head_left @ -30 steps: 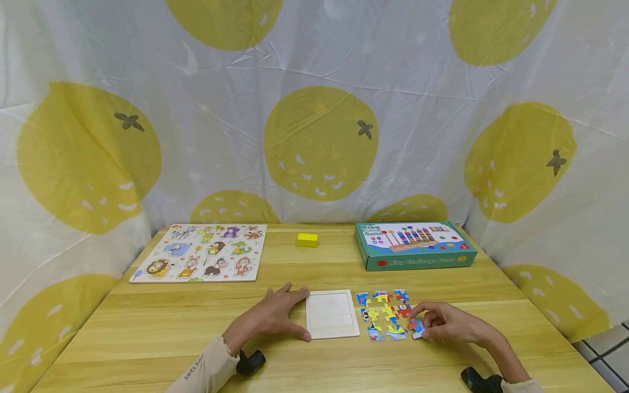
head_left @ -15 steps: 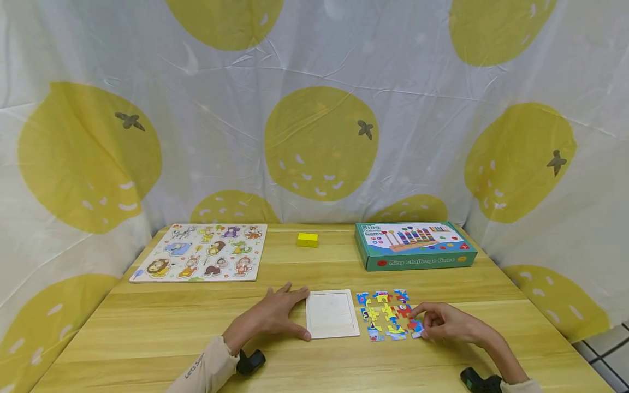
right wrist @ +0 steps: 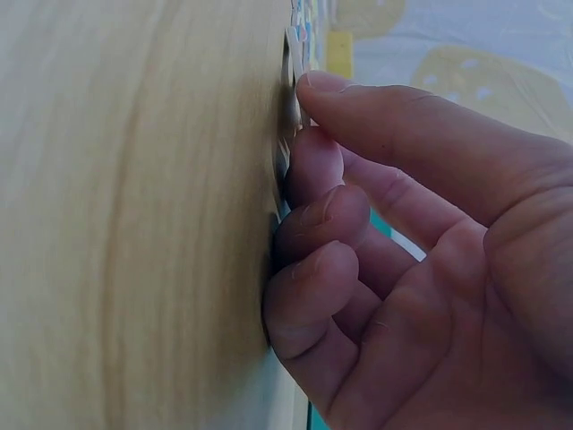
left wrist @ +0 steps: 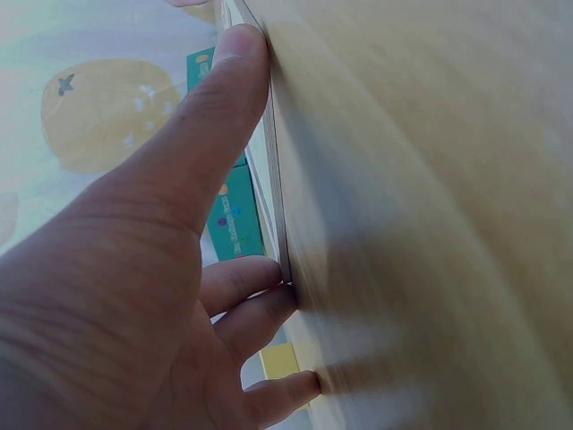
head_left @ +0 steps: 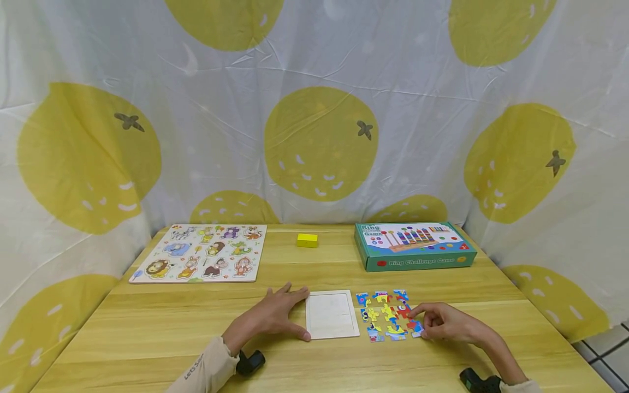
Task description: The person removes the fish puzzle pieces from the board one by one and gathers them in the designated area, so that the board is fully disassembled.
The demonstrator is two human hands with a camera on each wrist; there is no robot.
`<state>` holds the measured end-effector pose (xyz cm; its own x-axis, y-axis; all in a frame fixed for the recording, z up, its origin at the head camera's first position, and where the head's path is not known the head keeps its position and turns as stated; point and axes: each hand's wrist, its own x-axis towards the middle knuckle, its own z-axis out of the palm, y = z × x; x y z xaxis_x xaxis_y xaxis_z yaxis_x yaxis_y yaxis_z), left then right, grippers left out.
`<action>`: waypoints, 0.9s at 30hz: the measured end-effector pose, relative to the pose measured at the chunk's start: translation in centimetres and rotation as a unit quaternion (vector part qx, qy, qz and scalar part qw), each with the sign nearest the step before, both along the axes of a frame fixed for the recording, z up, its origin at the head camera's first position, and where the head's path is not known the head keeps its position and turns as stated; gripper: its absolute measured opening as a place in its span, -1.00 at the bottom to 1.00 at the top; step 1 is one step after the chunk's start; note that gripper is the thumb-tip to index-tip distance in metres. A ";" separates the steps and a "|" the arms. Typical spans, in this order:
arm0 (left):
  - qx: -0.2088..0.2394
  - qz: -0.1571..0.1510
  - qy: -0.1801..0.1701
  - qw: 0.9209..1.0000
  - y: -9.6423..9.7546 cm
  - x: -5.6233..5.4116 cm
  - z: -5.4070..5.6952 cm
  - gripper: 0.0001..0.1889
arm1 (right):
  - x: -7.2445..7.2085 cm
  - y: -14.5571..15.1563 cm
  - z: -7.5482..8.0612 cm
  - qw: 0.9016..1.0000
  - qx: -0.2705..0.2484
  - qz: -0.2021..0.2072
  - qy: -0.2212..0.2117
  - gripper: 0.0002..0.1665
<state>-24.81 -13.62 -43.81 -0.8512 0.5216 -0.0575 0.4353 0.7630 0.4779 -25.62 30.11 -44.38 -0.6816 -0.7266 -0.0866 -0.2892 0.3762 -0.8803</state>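
My left hand (head_left: pixel 276 313) lies at the left side of a shallow white puzzle tray (head_left: pixel 333 314). Its thumb touches the near left corner and a finger the far left corner, spread apart. Just right of the tray, several colourful jigsaw pieces (head_left: pixel 388 313) form a loose square with gaps. My right hand (head_left: pixel 449 323) pinches the near right corner jigsaw piece (head_left: pixel 415 329) between thumb and index finger. In the right wrist view, the other fingers of the right hand (right wrist: pixel 403 260) are curled against the tabletop and partly hide the piece.
An animal puzzle board (head_left: pixel 199 253) lies at the back left. A yellow block (head_left: pixel 307 240) sits at the back middle, and a green Ring Challenge Game box (head_left: pixel 417 245) at the back right. A lemon-print curtain (head_left: pixel 321 143) encloses the wooden table (head_left: pixel 314 365).
The corner piece under my right fingers has shifted slightly left and away from me, closer to its neighbours. My left hand and the tray have stayed put.
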 end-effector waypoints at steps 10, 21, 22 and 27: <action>-0.002 0.000 0.001 1.000 0.0 0.0 0.0 0.05 | 0.0 0.0 -0.2 1.000 -0.004 0.000 -0.007 -0.57; -0.002 0.000 0.008 1.000 0.0 0.1 0.0 0.06 | 0.0 0.0 -0.1 1.000 -0.008 -0.002 -0.017 -0.58; -0.002 0.000 0.010 1.000 0.0 0.1 0.0 0.06 | 0.1 0.0 0.0 1.000 -0.008 -0.002 -0.017 -0.58; -0.002 -0.001 0.012 1.000 0.0 0.1 0.0 0.06 | 0.0 0.0 -0.1 1.000 -0.004 -0.007 -0.015 -0.58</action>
